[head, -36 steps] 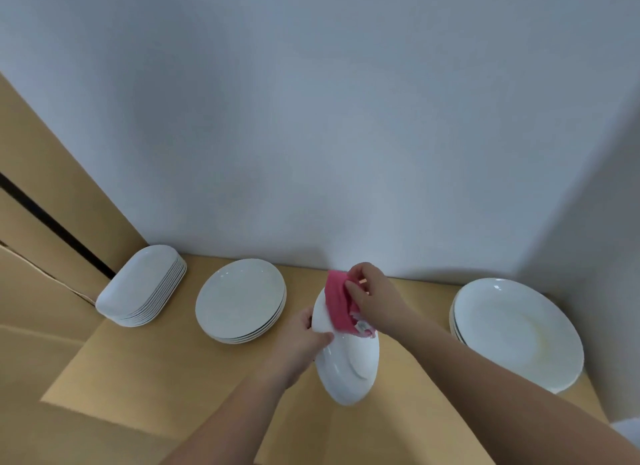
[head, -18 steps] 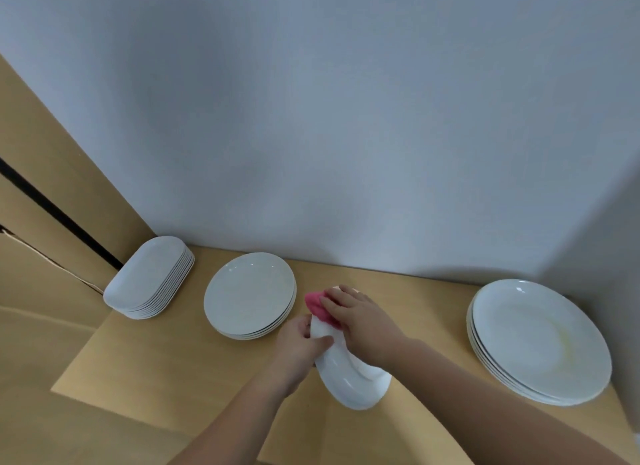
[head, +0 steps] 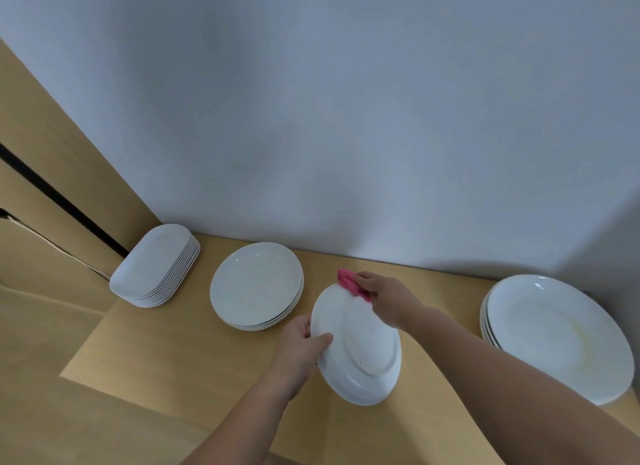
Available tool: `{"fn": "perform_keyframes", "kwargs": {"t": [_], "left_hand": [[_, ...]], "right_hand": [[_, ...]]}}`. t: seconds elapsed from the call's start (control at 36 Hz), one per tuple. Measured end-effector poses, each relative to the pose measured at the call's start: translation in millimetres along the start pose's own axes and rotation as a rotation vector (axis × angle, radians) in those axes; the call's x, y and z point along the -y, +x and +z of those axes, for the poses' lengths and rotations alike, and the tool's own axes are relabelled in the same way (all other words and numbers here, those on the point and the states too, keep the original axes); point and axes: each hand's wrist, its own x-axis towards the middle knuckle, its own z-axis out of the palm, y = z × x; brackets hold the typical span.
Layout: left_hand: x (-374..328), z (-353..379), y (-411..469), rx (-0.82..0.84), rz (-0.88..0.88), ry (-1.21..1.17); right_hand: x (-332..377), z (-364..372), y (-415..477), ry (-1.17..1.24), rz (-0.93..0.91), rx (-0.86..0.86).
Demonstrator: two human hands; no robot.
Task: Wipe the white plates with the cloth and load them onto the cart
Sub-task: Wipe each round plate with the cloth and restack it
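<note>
A white round plate (head: 363, 353) is held tilted above the wooden surface, its underside with the foot ring facing me. My left hand (head: 299, 346) grips its left rim, thumb on the underside. My right hand (head: 384, 294) holds a pink cloth (head: 349, 284) against the plate's far top edge. A stack of round white plates (head: 256, 284) lies to the left, and a stack of larger white plates (head: 557, 336) sits at the right.
A stack of white oblong dishes (head: 156, 267) sits at the far left by a wooden panel. The tan wooden surface (head: 180, 346) meets a pale wall (head: 346, 118) behind. No cart is in view.
The plate has turned so that its underside faces me more fully. My right hand and the cloth slid up to the plate's far edge. The view shifted, so the stacks appear further right.
</note>
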Motion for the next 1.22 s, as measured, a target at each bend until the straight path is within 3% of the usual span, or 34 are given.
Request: {"fn": "perform_keyframes", "kwargs": {"t": [0.08,0.22,0.33,0.42,0.53,0.72,0.92,1.0,1.11,1.22], "left_hand": [[3.1,-1.0,4.0,-0.021,-0.027,-0.029],[7.3,-1.1,10.1,-0.061,-0.073,-0.073],[8.3,-0.3,13.1,-0.084,-0.090,-0.091],[9.5,0.9,14.4,-0.097,-0.103,-0.124],[11.8,7.0,14.9,-0.105,-0.107,-0.162],[14.4,20.4,17.1,-0.128,-0.130,-0.220],[14.5,33.3,17.4,-0.145,-0.127,-0.233],[14.4,39.2,17.7,-0.153,-0.109,-0.229],[14.3,40.7,18.3,-0.118,-0.102,-0.133],[17.0,37.8,17.9,-0.039,-0.115,-0.045]], "right_hand": [[-14.6,6.2,-3.3,0.170,0.064,0.003],[-39.6,15.0,-12.5,0.241,0.156,-0.002],[-44.9,23.5,-25.0,0.638,0.155,-0.052],[-42.3,24.2,-37.7,0.568,0.204,-0.081],[-42.0,28.6,-52.9,0.711,0.323,-0.113],[-41.0,37.9,-78.7,0.757,0.390,-0.264],[-23.6,50.6,-107.0,0.683,0.429,-0.390],[-15.0,58.5,-115.0,0.538,0.339,-0.436],[-16.1,50.4,-109.8,0.298,0.267,-0.377],[-10.5,24.0,-94.8,0.255,0.193,-0.297]]}}
